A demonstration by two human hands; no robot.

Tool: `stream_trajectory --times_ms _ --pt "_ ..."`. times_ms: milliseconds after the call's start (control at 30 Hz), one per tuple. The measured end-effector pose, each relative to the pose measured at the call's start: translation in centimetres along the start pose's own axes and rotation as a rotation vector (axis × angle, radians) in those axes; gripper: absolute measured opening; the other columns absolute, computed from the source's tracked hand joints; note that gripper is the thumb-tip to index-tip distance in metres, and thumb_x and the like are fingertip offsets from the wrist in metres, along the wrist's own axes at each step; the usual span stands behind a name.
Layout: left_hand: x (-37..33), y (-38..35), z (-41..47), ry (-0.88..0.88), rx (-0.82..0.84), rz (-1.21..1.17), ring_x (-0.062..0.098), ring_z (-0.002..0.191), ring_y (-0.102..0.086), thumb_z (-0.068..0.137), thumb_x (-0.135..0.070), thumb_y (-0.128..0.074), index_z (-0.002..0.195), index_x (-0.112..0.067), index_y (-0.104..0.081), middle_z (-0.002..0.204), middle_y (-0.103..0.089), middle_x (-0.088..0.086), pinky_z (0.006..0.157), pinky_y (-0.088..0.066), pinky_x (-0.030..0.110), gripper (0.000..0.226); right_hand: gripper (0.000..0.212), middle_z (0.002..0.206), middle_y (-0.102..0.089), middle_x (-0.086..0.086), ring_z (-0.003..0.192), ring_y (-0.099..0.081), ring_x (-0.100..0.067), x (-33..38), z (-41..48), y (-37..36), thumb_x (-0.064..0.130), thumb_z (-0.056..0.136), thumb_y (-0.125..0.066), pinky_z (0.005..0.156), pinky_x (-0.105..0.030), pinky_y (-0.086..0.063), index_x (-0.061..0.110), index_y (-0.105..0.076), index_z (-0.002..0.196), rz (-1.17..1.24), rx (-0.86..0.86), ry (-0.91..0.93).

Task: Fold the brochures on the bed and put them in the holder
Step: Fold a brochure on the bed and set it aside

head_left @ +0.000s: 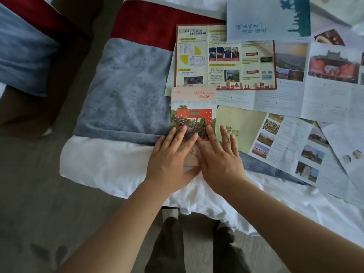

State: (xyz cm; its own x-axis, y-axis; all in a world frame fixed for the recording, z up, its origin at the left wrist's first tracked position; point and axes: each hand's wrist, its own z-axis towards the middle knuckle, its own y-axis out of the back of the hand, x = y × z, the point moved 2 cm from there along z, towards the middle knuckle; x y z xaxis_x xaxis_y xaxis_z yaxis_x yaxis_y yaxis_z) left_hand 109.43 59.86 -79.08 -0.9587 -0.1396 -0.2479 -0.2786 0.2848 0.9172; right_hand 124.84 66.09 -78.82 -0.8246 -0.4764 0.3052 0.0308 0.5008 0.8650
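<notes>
At the far left we see a blue cushion (23, 52) on dark brown furniture, with grey floor (29, 194) below it. Next comes the bed: a blue-grey runner (128, 85) lies across its corner, a red band (153, 22) above it and the white sheet (110, 164) below.

At the runner's right edge lies the folded brochure (193, 107), its cover showing a red gate among trees. We see the left hand (173, 154) laid flat on its lower part, fingers straight and slightly spread, pressing down. Below the hands, dark trousers (169, 243) stand at the bed's edge. The right hand (218, 160) lies just beside the left, touching it, fingers also straight and fanned out. Its forefinger rests on the folded brochure, while the outer fingers reach onto a cream brochure (275, 138) lined with small landscape photos, spread open to the right.

Above the folded one we find a yellow brochure (224, 60) with a red border, lying open. A pale blue brochure (267, 18) with a teal skyline overlaps its upper right corner. Further right a long white brochure (315, 79) with building photos lies unfolded, tucked partly under the yellow one. More sheets overlap at the right edge; we cannot tell their print.
</notes>
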Motion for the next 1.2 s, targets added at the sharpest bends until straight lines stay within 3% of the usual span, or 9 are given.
stream_trajectory --times_ms 100,233,567,733,833,900,1000,1100,1200 --pt "0.8 -0.1 -0.1 0.016 0.010 0.039 0.023 0.159 -0.002 0.085 -0.084 -0.034 0.163 -0.041 -0.003 0.173 0.002 -0.004 0.127 -0.008 0.048 0.094 0.057 0.173 -0.001 0.002 0.157 0.018 -0.030 1.1 0.7 -0.3 0.052 0.106 -0.016 0.125 -0.042 0.019 0.040 -0.022 0.162 0.002 -0.021 0.001" --pt "3.7 1.1 -0.3 0.041 0.017 0.069 0.019 0.159 0.000 0.084 -0.084 -0.034 0.163 -0.040 -0.004 0.173 0.002 -0.007 0.128 -0.006 0.051 0.095 0.055 0.172 0.013 0.003 0.154 0.028 -0.028 3.6 2.4 0.3 0.050 0.108 -0.009 0.124 -0.043 0.021 0.043 -0.005 0.163 0.000 0.037 0.017" --pt "14.5 6.4 -0.3 0.074 0.143 0.095 0.012 0.159 0.000 0.093 -0.040 -0.056 0.163 -0.039 -0.014 0.172 0.000 -0.014 0.128 0.000 0.051 0.081 0.058 0.173 0.008 -0.004 0.159 0.011 -0.023 12.7 8.4 0.4 0.049 0.109 -0.018 0.127 -0.042 0.012 0.036 -0.006 0.164 0.020 0.128 0.112" --pt "18.5 8.3 1.0 0.093 0.107 0.019 0.013 0.158 -0.013 0.095 -0.024 -0.055 0.159 -0.035 -0.032 0.171 -0.013 -0.012 0.127 -0.007 0.045 0.069 0.062 0.173 0.007 -0.009 0.159 0.009 -0.022 16.4 12.0 1.5 0.039 0.109 -0.034 0.128 -0.039 0.009 0.032 -0.010 0.165 -0.013 0.142 0.131" --pt "18.7 8.9 1.8 0.111 -0.049 -0.015 0.019 0.148 -0.037 0.090 -0.035 -0.062 0.151 -0.029 -0.049 0.163 -0.035 -0.008 0.119 -0.031 0.041 0.063 0.082 0.169 0.025 -0.012 0.157 0.019 -0.027 17.7 13.4 3.1 0.038 0.102 -0.052 0.128 -0.041 0.006 0.028 0.000 0.165 -0.022 0.175 0.075" --pt "18.3 9.5 2.8 0.080 -0.086 -0.008 0.020 0.146 -0.038 0.083 -0.058 -0.067 0.153 -0.027 -0.044 0.162 -0.035 -0.006 0.114 -0.039 0.043 0.081 0.107 0.164 0.035 -0.015 0.155 0.025 -0.031 18.0 14.6 4.2 0.048 0.095 -0.065 0.127 -0.043 0.004 0.023 0.014 0.163 -0.075 0.219 0.054" --pt "18.7 10.2 4.6 0.049 0.006 0.048 0.024 0.158 -0.009 0.074 -0.082 -0.062 0.163 -0.025 -0.014 0.172 -0.005 0.000 0.125 -0.018 0.046 0.117 0.137 0.162 0.038 -0.016 0.153 0.027 -0.034 17.6 16.9 5.1 0.068 0.079 -0.075 0.125 -0.046 0.005 0.016 0.023 0.160 -0.218 0.269 0.093" --pt "19.8 9.6 5.9 0.065 0.149 0.115 0.025 0.158 0.016 0.073 -0.087 -0.058 0.162 -0.022 0.012 0.169 0.024 0.004 0.127 -0.002 0.045 0.131 0.149 0.163 0.037 -0.017 0.153 0.028 -0.034 17.1 18.2 4.6 0.072 0.073 -0.078 0.125 -0.047 0.008 0.008 0.028 0.157 -0.288 0.337 0.113" --pt "20.0 8.4 6.5 0.074 0.194 0.010 0.023 0.158 0.014 0.073 -0.080 -0.069 0.163 -0.018 0.009 0.169 0.024 0.003 0.127 -0.007 0.040 0.135 0.149 0.163 0.036 -0.014 0.153 0.028 -0.030 16.9 18.7 3.4 0.064 0.074 -0.082 0.125 -0.045 0.010 0.009 0.029 0.157 -0.275 0.342 0.091"
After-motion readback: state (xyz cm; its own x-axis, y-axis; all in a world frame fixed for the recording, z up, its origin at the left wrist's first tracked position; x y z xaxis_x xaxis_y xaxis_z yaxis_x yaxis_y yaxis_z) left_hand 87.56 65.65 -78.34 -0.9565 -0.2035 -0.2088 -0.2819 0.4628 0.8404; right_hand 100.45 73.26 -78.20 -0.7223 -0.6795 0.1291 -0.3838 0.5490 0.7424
